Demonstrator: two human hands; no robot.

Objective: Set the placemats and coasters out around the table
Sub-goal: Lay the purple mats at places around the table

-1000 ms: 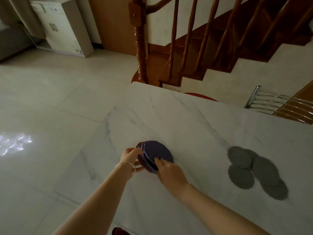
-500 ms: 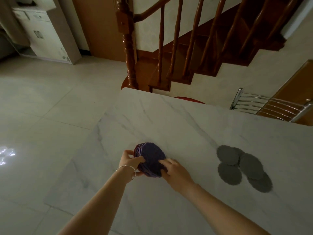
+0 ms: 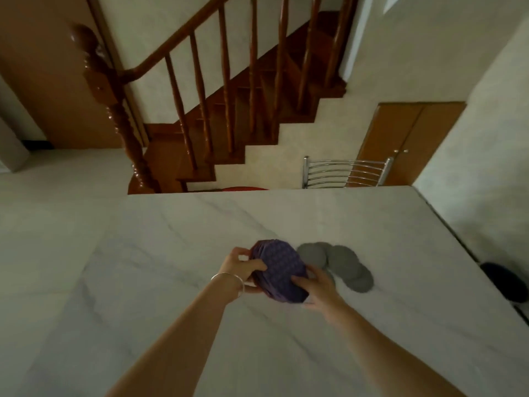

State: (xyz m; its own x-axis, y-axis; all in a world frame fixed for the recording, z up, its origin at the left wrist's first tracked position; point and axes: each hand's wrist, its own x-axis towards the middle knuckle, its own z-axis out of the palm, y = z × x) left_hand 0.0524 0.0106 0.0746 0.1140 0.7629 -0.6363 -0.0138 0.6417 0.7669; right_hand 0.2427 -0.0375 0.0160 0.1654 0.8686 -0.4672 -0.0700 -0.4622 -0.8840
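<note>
A stack of purple coasters [image 3: 279, 270], round, thin and dimpled in a grid, sits at the centre of the frame, clasped between the left hand [image 3: 242, 267] on its left edge and the right hand [image 3: 316, 287] at its lower right; no writing is legible. Just right of it, flat grey felt-like rounds [image 3: 342, 263] lie overlapping on the white marble-veined table [image 3: 160, 276]; a chrome slatted chair [image 3: 345, 173] stands beyond the far edge, upper right of centre, and a turned wooden banister [image 3: 183, 110] fills the upper left.

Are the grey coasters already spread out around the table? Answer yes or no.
No, the grey coasters lie overlapped in one cluster on the table.
</note>
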